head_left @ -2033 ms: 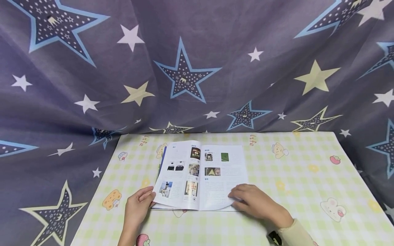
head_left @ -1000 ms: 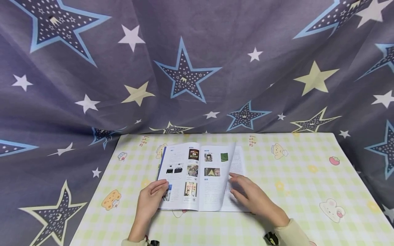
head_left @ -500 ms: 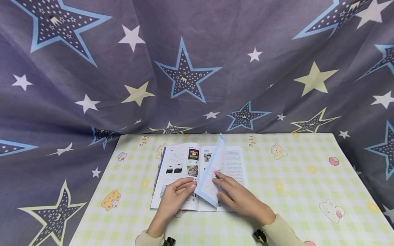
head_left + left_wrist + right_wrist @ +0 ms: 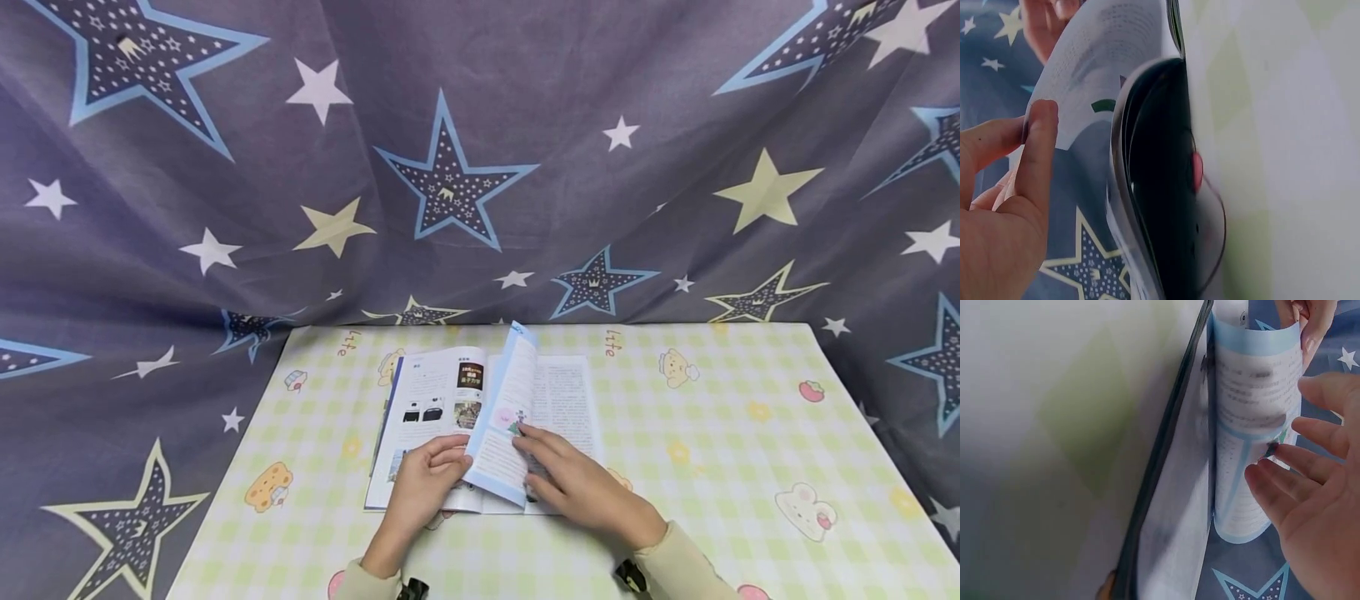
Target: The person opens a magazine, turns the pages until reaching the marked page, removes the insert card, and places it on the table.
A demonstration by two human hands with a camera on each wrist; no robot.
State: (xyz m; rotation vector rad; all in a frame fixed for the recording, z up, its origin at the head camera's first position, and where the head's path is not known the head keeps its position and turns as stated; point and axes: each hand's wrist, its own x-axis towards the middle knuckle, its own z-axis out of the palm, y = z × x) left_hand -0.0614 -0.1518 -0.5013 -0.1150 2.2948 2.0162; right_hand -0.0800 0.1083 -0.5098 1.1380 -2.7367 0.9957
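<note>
An open magazine point(image 4: 429, 379) lies on the table, its left page showing text and small photos. One page with a light-blue border point(image 4: 504, 442) stands raised and curved near the spine, leaning left. My left hand point(image 4: 423, 487) pinches this page's outer edge between thumb and finger, as the left wrist view also shows at the page's edge point(image 4: 1094, 69). On the other side, my right hand point(image 4: 581, 487) has its fingers extended, the fingertips touching the printed face of the page. The right wrist view shows that hand point(image 4: 1319, 494) spread against the curved page point(image 4: 1250, 394).
A green-checked tablecloth point(image 4: 712, 500) with cartoon prints covers the table. Behind it hangs a dark purple curtain point(image 4: 570, 208) with stars. Dark straps or devices sit at both wrists, by the cream sleeves point(image 4: 678, 567).
The right-hand page has been lifted and swung left over the spine. My left hand moved right from the magazine's left edge and took the page's edge; my right hand followed leftward.
</note>
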